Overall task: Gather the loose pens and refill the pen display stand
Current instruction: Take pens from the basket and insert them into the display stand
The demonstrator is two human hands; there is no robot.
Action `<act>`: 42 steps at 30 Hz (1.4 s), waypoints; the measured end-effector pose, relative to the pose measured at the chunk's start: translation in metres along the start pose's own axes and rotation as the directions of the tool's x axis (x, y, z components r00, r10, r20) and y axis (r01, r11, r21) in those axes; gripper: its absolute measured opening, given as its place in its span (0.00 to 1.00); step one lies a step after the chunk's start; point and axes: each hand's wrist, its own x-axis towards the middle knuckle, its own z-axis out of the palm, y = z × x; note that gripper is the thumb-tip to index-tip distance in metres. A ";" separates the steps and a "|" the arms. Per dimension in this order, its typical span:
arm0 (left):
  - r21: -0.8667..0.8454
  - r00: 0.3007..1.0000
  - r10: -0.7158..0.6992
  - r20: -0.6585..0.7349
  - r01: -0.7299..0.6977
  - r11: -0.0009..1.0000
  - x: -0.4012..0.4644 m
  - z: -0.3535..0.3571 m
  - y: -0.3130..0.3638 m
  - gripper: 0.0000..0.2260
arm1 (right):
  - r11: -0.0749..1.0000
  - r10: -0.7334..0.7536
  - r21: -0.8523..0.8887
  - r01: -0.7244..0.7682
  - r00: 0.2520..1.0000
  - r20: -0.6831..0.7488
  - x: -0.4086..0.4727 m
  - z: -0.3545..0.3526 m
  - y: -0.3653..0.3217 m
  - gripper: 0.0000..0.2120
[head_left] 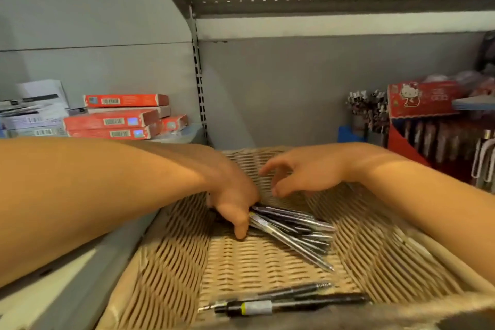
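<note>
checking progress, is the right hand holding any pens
No, the right hand hovers open and empty above the wicker basket, while the left hand grips the bundle of pens.

No readable text, barcodes on orange boxes (112,122) blurred

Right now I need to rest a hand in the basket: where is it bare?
Bare weave lies between the pen bundle and the two loose pens by the basket's near rim. The far end is crowded by the left hand and right hand.
</note>
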 end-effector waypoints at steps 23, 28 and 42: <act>-0.531 0.908 0.132 -0.399 -0.345 0.774 0.037 -0.018 -0.070 0.05 | 0.997 0.014 -0.070 -0.014 1.000 -0.008 -0.012 0.006 0.002 0.10; -0.615 0.843 0.055 -0.535 -0.433 0.659 0.043 -0.021 -0.061 0.06 | 0.981 0.028 0.195 -0.007 0.994 -0.108 -0.010 0.008 0.005 0.06; -0.531 0.689 0.029 -0.724 -0.584 0.614 0.035 -0.020 -0.050 0.25 | 0.845 0.110 0.533 0.030 0.967 -0.230 -0.008 0.007 0.002 0.20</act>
